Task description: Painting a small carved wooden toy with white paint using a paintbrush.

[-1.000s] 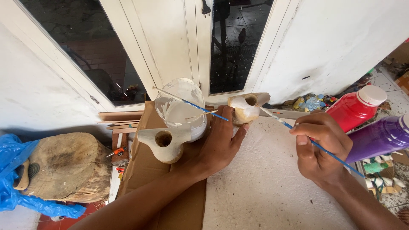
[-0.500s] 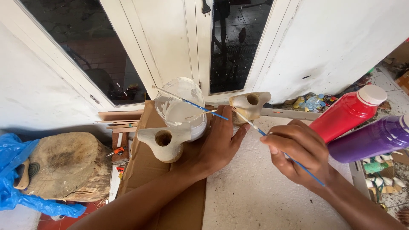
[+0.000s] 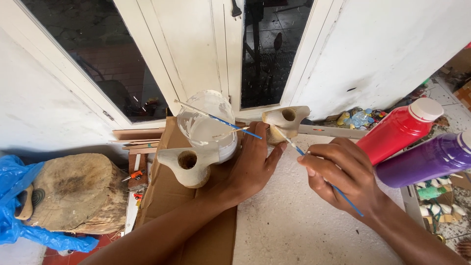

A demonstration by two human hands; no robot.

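Nearest to me, the right hand (image 3: 346,174) is clenched around a thin blue-handled paintbrush (image 3: 321,174), pinched pen-fashion between thumb and fingers. A second ago that hand sat further right and back, with the brush lying slack across it; since then it has slid left and forward, so the bristle end now touches the small unpainted clay whistle (image 3: 284,121) on its near side, and I'd judge painting of that piece is just starting. The brush's long axis runs on a diagonal, handle end pointing near and right past the wrist, tip pointing far and left. The left hand (image 3: 252,164) has not shifted: it rests palm down on the brown cardboard sheet (image 3: 169,184), curled about the side of a cut-off clear plastic cup (image 3: 208,127) smeared with white paint, apparently steadying it rather than lifting it. A second blue brush (image 3: 218,119) lies across the cup's rim, long axis left to right. Just left of the cup sits a larger clay whistle (image 3: 189,167), its round hole facing up. To the right, a red paint bottle (image 3: 400,128) and a purple paint bottle (image 3: 424,159) lie tilted, caps pointing far right. At the far left sit a tree stump (image 3: 73,191) and blue plastic bag (image 3: 14,196); beyond everything stands a white door (image 3: 196,44).
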